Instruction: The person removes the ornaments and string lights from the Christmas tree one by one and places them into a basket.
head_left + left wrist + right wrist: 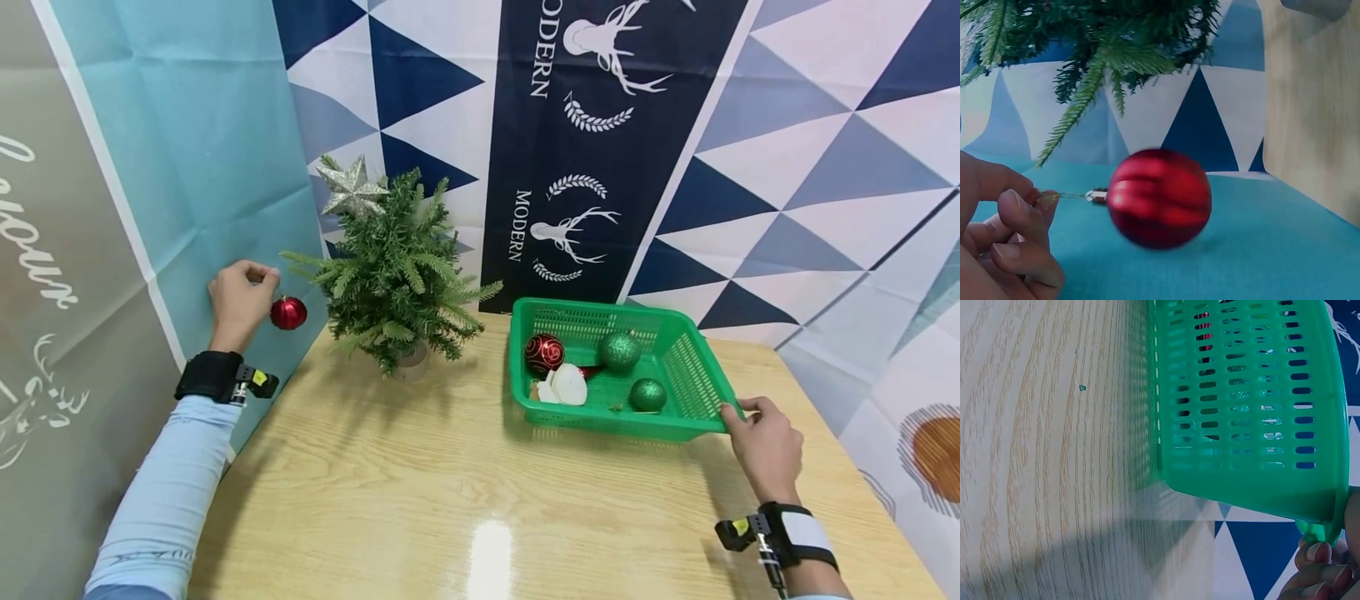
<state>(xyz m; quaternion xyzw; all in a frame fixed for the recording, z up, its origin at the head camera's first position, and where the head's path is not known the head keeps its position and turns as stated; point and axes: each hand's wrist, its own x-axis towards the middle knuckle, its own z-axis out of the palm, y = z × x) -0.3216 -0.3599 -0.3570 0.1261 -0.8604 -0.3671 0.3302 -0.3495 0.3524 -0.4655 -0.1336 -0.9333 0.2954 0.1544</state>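
By its thin hanging loop, my left hand [242, 302] pinches a shiny red Christmas ball [288, 312] just left of the small Christmas tree [397, 267]. In the left wrist view the red ball [1160, 199] hangs clear of the fingers, beside a green branch tip [1072, 109]. A silver glitter star [352, 190] sits at the tree's upper left. At the right, my right hand [768, 446] grips the near right corner of the green plastic basket [615, 425]. In the right wrist view, fingers [1319, 552] curl at the basket's rim.
Inside the basket lie a red patterned ball [544, 354], two green glitter balls [619, 351] and a white figure ornament [566, 385]. The wooden table [420, 492] extends in front. Patterned cloth [420, 75] hangs behind and at both sides.
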